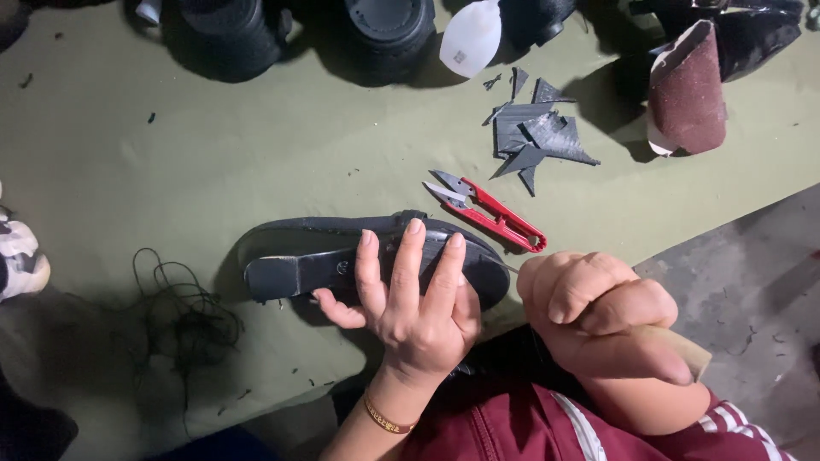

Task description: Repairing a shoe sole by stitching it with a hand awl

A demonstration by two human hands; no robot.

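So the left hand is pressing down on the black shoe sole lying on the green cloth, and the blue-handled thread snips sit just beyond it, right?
Not quite: the thread snips have red handles, not blue, as the head view shows. The rest holds: the left hand lies spread on the black shoe sole on the green cloth, with the snips just beyond it.

Smooth black rubber shoe sole (pixel 376 256), matt green cloth table (pixel 213 162), red plastic snips (pixel 491 213)

Perhaps one small dark label (unreadable) on white insole (pixel 471 36)
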